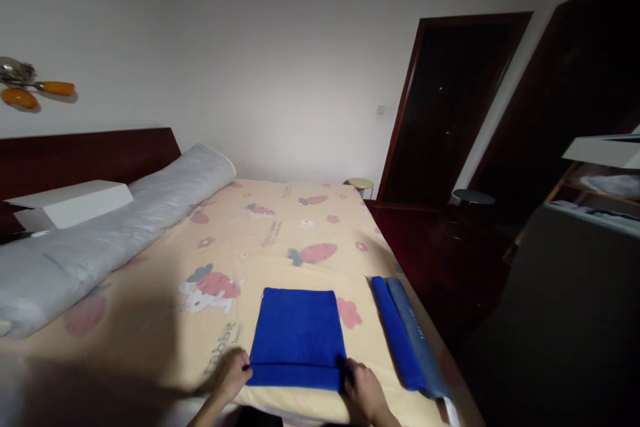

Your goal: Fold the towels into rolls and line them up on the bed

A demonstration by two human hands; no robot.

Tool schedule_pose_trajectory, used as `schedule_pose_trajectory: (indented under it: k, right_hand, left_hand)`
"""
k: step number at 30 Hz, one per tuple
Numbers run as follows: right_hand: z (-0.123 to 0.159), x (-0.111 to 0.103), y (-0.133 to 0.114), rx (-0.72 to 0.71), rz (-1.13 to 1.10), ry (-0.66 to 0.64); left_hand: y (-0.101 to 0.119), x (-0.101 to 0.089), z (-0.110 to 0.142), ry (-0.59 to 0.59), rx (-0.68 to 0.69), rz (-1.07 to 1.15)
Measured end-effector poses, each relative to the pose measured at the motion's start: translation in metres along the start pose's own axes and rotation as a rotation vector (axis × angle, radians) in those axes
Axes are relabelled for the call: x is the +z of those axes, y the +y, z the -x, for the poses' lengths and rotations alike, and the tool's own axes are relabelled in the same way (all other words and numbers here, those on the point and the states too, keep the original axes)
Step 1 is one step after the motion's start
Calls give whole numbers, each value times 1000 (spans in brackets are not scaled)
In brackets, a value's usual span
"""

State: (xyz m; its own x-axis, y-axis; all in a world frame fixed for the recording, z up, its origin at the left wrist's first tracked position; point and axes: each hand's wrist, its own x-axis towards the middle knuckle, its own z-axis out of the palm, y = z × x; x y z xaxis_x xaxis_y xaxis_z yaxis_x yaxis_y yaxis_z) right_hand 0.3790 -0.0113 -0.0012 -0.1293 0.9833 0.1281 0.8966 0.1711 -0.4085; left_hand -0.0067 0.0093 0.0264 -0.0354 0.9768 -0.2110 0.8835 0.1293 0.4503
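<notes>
A blue towel point(299, 333) lies flat on the bed, its near edge folded over into a narrow band. My left hand point(231, 373) pinches the near left corner of that band, fingers closed on the cloth. My right hand point(363, 388) grips the near right corner the same way. To the right lie two rolled towels side by side, a blue roll point(397, 333) and a grey-blue roll point(417, 340), close to the bed's right edge.
The bed has a cream sheet point(280, 240) printed with carrots and rabbits. A long grey bolster point(115, 233) and a white box point(70, 203) lie by the dark headboard. Dark doors point(445, 107), two small stools and a shelf stand to the right.
</notes>
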Motion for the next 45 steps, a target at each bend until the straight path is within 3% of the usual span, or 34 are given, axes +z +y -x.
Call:
schedule_pose_trajectory:
  k: [7, 13, 16, 18, 23, 26, 29, 32, 35, 38, 42, 45]
  right_hand:
    - [2, 13, -11, -28, 152, 126]
    - [4, 59, -68, -244, 115, 102]
    - [6, 69, -85, -235, 105, 103]
    - [10, 61, -75, -198, 97, 99]
    - [20, 11, -20, -179, 22, 79]
    - [20, 0, -18, -167, 49, 92]
    - [15, 17, -47, -208, 69, 131]
    - [10, 49, -80, -356, 38, 138]
    - [10, 73, -91, -442, 43, 194]
    - [19, 76, -73, -468, 68, 241]
    - [36, 64, -31, -306, 139, 337]
    - [42, 59, -16, -240, 151, 357]
  left_hand:
    - [17, 16, 10, 162, 96, -268]
    - [65, 83, 18, 143, 311, -341]
    - [75, 100, 18, 165, 335, -361]
    - [63, 92, 17, 191, 315, -377]
    - [0, 42, 22, 247, 302, -423]
    - [-13, 30, 23, 301, 316, -460]
    - [10, 46, 23, 326, 379, -456]
    - [46, 74, 27, 344, 549, -413]
    - [66, 93, 36, 420, 667, -410]
    - [55, 91, 40, 424, 678, -441]
    - [18, 68, 41, 413, 542, -437]
    - [7, 57, 42, 402, 544, -430]
